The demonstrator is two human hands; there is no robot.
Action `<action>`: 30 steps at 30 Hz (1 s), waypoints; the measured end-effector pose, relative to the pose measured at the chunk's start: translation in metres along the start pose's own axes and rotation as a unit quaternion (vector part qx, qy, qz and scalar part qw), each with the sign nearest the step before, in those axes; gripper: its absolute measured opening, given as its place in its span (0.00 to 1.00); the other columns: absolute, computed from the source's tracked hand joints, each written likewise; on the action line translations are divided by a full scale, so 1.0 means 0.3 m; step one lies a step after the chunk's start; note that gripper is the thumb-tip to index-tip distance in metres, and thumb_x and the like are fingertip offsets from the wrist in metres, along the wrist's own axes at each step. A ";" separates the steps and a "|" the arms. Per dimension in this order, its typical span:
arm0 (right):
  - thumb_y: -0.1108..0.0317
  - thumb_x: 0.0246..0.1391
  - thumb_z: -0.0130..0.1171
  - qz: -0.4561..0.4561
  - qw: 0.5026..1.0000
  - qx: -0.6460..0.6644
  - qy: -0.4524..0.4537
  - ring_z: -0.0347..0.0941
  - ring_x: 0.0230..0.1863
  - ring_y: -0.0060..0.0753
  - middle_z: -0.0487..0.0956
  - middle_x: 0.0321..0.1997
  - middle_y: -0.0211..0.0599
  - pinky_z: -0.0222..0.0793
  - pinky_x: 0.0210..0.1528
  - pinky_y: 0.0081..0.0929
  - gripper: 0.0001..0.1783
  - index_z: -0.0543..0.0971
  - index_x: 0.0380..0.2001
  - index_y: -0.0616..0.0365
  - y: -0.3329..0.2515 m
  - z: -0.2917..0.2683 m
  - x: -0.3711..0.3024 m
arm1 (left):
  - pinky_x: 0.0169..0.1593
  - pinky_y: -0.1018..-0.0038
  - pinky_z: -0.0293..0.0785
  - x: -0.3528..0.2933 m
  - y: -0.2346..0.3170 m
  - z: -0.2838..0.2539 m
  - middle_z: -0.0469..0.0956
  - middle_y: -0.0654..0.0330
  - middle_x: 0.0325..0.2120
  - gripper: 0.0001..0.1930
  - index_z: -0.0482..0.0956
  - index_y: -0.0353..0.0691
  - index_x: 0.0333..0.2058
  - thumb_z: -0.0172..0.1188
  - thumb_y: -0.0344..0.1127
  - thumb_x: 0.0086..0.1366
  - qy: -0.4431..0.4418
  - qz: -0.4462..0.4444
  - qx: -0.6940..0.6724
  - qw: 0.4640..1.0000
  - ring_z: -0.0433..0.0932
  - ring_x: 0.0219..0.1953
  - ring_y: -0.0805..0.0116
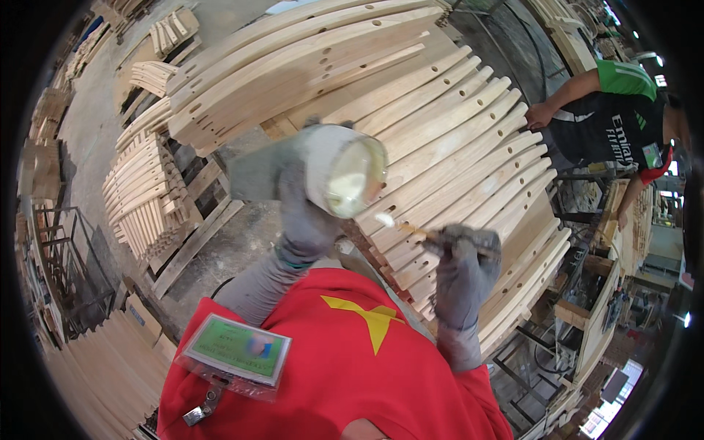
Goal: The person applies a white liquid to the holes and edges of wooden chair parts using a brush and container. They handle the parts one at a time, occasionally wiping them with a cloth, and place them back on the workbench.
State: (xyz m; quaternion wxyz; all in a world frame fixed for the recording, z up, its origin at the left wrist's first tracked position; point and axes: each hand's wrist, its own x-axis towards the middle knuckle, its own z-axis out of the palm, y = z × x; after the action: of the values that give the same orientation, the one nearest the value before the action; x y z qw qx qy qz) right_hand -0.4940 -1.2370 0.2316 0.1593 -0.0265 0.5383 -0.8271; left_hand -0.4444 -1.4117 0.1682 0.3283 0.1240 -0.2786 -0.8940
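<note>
In my grey-gloved left hand is a cut-open, translucent plastic container, tilted so its round mouth shows. Creamy white glue-like stuff coats its inside. My right hand, gloved in grey too, is closed round a thin wooden-handled brush or stick. White stuff covers its tip, which is just right of the container's mouth and apart from it. Beneath both hands lies a row of curved, pale wooden pieces with round holes near their ends. The container is somewhat blurred.
Larger curved wooden boards are stacked beyond the container. To the left, a pile of slats sits on a pallet. A co-worker in a dark and green shirt stands at the right, one hand by the pieces' far ends.
</note>
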 end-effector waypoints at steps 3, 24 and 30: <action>0.78 0.48 0.54 0.025 0.983 -0.181 0.000 0.75 0.33 0.36 0.75 0.32 0.46 0.76 0.39 0.32 0.09 0.69 0.34 0.70 0.025 -0.048 0.153 | 0.57 0.61 0.62 0.018 0.032 -0.051 0.62 0.51 0.54 0.27 0.57 0.37 0.56 0.42 0.49 0.64 0.078 -0.016 -0.059 0.995 0.63 0.56 0.58; 0.70 0.51 0.58 0.061 0.945 -0.294 -0.132 0.74 0.28 0.25 0.76 0.26 0.36 0.73 0.30 0.21 0.08 0.73 0.30 0.65 0.364 -0.175 0.409 | 0.58 0.65 0.61 0.011 0.054 -0.381 0.64 0.59 0.54 0.26 0.61 0.39 0.55 0.39 0.51 0.65 0.068 0.189 0.408 0.891 0.63 0.56 0.64; 0.64 0.46 0.61 -0.092 0.786 -0.555 -0.257 0.73 0.22 0.39 0.76 0.23 0.39 0.67 0.24 0.30 0.09 0.74 0.26 0.57 0.302 -0.074 0.343 | 0.58 0.65 0.62 0.039 0.102 -0.240 0.64 0.59 0.54 0.26 0.61 0.39 0.55 0.40 0.52 0.65 0.092 0.078 0.221 0.968 0.64 0.56 0.64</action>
State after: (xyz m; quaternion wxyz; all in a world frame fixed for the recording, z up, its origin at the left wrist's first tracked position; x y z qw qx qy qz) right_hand -0.5749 -1.2810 0.1277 0.1727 -0.3712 0.8387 -0.3591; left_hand -0.4084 -1.4687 0.1268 0.3859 0.2527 -0.4464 -0.7668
